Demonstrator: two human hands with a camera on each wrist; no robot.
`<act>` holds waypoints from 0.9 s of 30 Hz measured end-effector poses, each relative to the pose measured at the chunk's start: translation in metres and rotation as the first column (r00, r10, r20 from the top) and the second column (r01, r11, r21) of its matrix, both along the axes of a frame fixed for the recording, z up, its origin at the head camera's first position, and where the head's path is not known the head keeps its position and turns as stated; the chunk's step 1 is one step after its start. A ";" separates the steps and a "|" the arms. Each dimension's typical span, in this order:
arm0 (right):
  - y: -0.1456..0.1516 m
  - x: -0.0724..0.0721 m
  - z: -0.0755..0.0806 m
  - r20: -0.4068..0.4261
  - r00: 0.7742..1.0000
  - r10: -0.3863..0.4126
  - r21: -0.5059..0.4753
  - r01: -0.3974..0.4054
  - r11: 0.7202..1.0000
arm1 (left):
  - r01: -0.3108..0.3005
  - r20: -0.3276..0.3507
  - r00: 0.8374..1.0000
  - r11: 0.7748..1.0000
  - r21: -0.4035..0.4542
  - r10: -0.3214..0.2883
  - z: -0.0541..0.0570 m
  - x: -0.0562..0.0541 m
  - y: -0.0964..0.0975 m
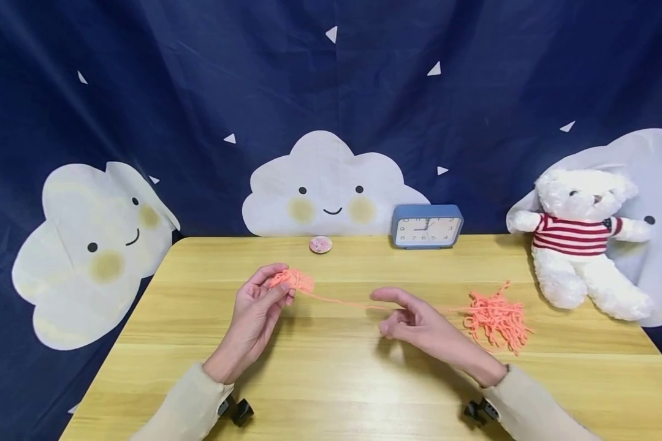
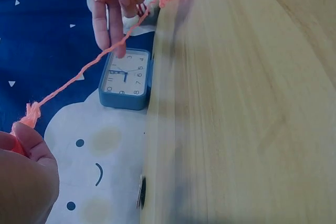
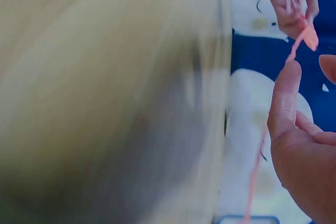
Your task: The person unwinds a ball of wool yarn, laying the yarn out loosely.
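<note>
Coral-pink yarn, wound into a small bundle (image 1: 303,282), is pinched between the thumb and fingers of my left hand (image 1: 254,312) above the table. From it a single strand (image 1: 336,301) runs rightward to a loose, tangled yarn pile (image 1: 499,320) on the table. My right hand (image 1: 419,324) is held over the table between bundle and pile, beside the strand. Its index finger reaches out and the others bend loosely, with thumb and fingers apart in the right wrist view. In the left wrist view the strand (image 2: 86,67) crosses the right hand's fingers; whether it touches them I cannot tell.
At the table's back edge stand a blue clock (image 1: 427,226) and a small round pinkish disc (image 1: 320,245). A white teddy bear (image 1: 576,236) in a striped shirt sits back right. Behind hangs a dark blue curtain (image 1: 198,73) with clouds on it.
</note>
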State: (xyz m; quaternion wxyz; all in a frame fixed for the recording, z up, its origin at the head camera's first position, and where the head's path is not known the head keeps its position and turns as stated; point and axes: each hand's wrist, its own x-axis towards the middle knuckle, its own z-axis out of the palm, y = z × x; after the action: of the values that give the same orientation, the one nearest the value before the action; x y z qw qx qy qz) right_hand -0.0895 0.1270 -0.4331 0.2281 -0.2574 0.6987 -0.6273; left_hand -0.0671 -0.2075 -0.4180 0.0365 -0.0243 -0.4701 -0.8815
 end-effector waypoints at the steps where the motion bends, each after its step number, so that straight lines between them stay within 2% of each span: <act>1: -0.003 0.000 0.000 0.018 1.000 0.021 -0.007 -0.021 1.000 | 0.003 -0.004 1.000 1.000 -0.004 -0.003 0.000 0.000 0.000; 4: -0.009 0.002 0.000 0.072 0.996 0.057 -0.016 -0.056 0.998 | -0.001 -0.012 1.000 1.000 -0.009 0.001 0.000 0.000 -0.002; 7: -0.009 0.006 0.004 0.106 0.994 0.022 -0.003 -0.022 1.000 | 0.004 -0.010 1.000 1.000 -0.016 -0.004 0.000 0.000 -0.002; 10: -0.002 0.009 0.010 0.075 0.994 -0.080 0.038 0.077 0.996 | 0.009 0.000 1.000 1.000 -0.014 -0.009 -0.001 -0.001 -0.001; 13: 0.008 0.011 0.017 -0.002 0.987 -0.160 0.050 0.160 0.986 | 0.006 0.006 1.000 1.000 -0.021 -0.006 -0.001 -0.001 -0.002; 19: 0.032 0.011 0.024 -0.108 0.963 -0.247 0.006 0.249 0.969 | 0.011 0.008 1.000 1.000 -0.025 -0.011 -0.003 0.000 -0.005; 27: 0.057 0.011 0.021 -0.105 0.931 -0.350 -0.004 0.351 0.936 | 0.005 -0.015 1.000 1.000 -0.013 -0.005 -0.005 -0.001 -0.011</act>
State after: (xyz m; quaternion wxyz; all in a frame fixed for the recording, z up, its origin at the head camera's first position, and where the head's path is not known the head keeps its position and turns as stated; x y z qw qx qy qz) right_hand -0.0789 0.1836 -0.4126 0.0777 -0.1593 0.7490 -0.6385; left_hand -0.0680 -0.2183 -0.4233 0.0375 -0.0322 -0.4755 -0.8783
